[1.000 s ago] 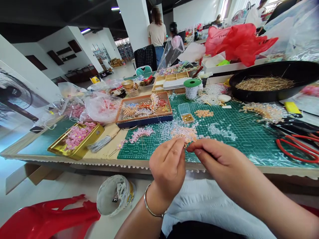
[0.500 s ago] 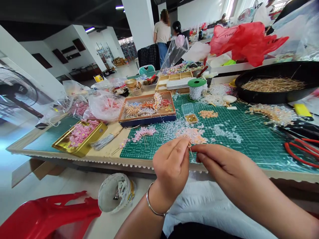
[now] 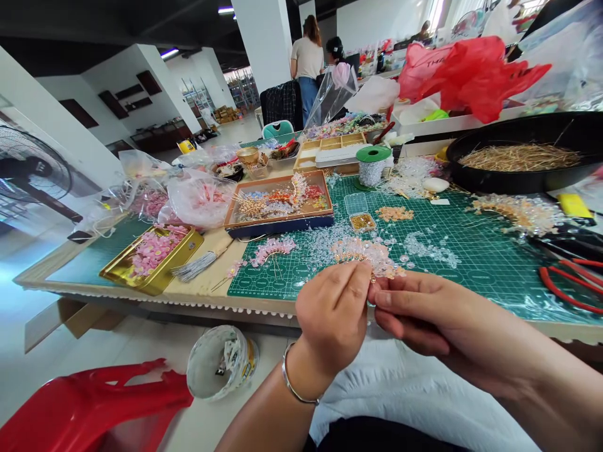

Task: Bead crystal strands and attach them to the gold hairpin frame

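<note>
White cloth [image 3: 414,395] covers the lap; a silver bangle [image 3: 294,383] circles the left wrist. On the floor to the left, a red plastic chair [image 3: 94,402] sits just beside a white plastic tub [image 3: 221,363] holding scraps. Left hand [image 3: 332,317] and right hand [image 3: 424,323] meet above the table's near edge. Left thumb and forefinger [image 3: 355,282] are closed in a pinch on a thin gold wire [image 3: 372,276]; the wire stands right at those fingertips. Right fingers [image 3: 391,301] are curled and reach the same spot, touching or just beside the wire; their grip cannot be told. The wire runs up to a peach beaded spray [image 3: 367,252] lying over a green cutting mat [image 3: 471,282], scattered with clear beads [image 3: 330,242]. Left of it stands a gold tin of pink flowers [image 3: 160,284]; right lie red-handled pliers [image 3: 565,289]. Farther off are a wooden tray of ornaments [image 3: 277,181], a black basin of gold stems [image 3: 518,185], and a standing co-worker [image 3: 307,69].
</note>
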Available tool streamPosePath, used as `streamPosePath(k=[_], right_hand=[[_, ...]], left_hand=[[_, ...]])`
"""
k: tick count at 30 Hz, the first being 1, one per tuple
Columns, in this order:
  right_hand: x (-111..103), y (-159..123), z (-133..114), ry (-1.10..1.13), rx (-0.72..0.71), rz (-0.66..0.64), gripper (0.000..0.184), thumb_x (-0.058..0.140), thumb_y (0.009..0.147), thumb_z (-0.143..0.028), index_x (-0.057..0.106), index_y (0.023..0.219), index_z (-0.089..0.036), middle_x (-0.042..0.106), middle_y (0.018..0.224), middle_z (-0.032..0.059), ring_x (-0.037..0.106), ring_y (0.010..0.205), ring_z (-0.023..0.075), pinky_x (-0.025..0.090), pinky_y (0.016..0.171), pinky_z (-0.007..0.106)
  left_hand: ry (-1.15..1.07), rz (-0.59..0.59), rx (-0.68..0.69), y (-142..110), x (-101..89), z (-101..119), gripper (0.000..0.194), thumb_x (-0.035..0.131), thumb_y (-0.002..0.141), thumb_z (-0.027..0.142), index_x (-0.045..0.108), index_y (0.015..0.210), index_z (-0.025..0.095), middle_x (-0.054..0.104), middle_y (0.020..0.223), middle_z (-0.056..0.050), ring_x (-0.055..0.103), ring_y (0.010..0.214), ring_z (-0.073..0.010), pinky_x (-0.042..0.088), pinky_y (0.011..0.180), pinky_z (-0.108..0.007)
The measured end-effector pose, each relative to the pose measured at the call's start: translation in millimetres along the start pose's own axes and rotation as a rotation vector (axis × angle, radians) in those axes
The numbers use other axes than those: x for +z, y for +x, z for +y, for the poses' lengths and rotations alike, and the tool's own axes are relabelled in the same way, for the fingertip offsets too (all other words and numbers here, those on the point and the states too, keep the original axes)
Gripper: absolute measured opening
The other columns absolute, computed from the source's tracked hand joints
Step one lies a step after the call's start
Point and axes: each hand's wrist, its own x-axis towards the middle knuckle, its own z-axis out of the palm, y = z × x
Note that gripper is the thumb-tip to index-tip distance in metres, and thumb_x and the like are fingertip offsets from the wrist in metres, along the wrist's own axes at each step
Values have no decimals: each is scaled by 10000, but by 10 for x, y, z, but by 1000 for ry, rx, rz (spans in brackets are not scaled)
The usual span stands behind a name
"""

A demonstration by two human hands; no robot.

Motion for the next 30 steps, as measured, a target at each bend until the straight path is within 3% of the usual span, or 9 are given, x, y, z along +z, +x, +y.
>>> streamPosePath(k=[4,8,11,15,17,20,24,26,30], right_hand=[[-42,23,32,244,52,18,224,770,787,-391,696,794,-180,289,517,-97,134,465,50,118,409,202],[-55,60,42,232,-4,35,153,744,796,-337,726,810,-186,228,517,-98,107,460,53,105,401,203],[-48,77,51,134,-83,47,151,723,818,-345,752,826,-196,280,523,-81,168,467,57,138,414,198],[-76,87,101,-37,-163,94,169,711,820,-373,762,879,-223,412,577,-53,260,505,72,193,450,205],[-96,74,105,-141,-182,160,196,695,823,-413,745,881,-233,455,609,-45,305,516,84,231,459,211],[-114,34,39,-494,-256,238,243,599,874,-433,696,763,-240,561,685,-9,468,604,130,376,546,251],[-104,0,-80,-971,-449,284,308,525,890,-448,686,711,-256,686,838,48,603,829,236,459,759,376],[-97,-4,-85,-1049,-477,345,327,510,880,-470,664,691,-252,682,823,62,597,819,263,447,763,421],[-100,-25,5,-922,-333,404,286,500,906,-508,627,840,-260,665,917,40,580,875,252,442,816,432]], left_hand=[[-138,29,-149,27,2,29,245,581,888,5,674,1077,130,756,990,-87,713,944,-175,591,840,-294],[-319,-8,-331,81,-23,97,220,594,903,16,680,1036,169,745,946,-38,692,895,-136,581,822,-265],[-374,-12,-377,146,-61,138,193,599,914,31,680,1002,182,732,873,-5,678,841,-114,570,797,-239],[-364,2,-353,195,-79,128,184,593,922,32,684,993,176,705,765,25,666,791,-93,558,790,-207],[-320,14,-323,179,-66,96,193,592,919,35,686,1026,166,737,839,-2,684,835,-105,570,814,-223],[-186,46,-187,127,-44,45,251,580,897,7,676,1091,133,763,1015,-75,708,956,-150,588,863,-278],[-35,42,-2,85,-26,15,238,571,898,20,667,1107,81,767,999,-113,726,948,-192,611,838,-318],[-6,46,32,79,-15,17,218,568,907,38,669,1097,65,764,988,-121,729,936,-202,617,835,-329],[19,65,48,65,11,32,205,566,912,56,669,1090,58,759,968,-117,725,932,-200,619,831,-324]])
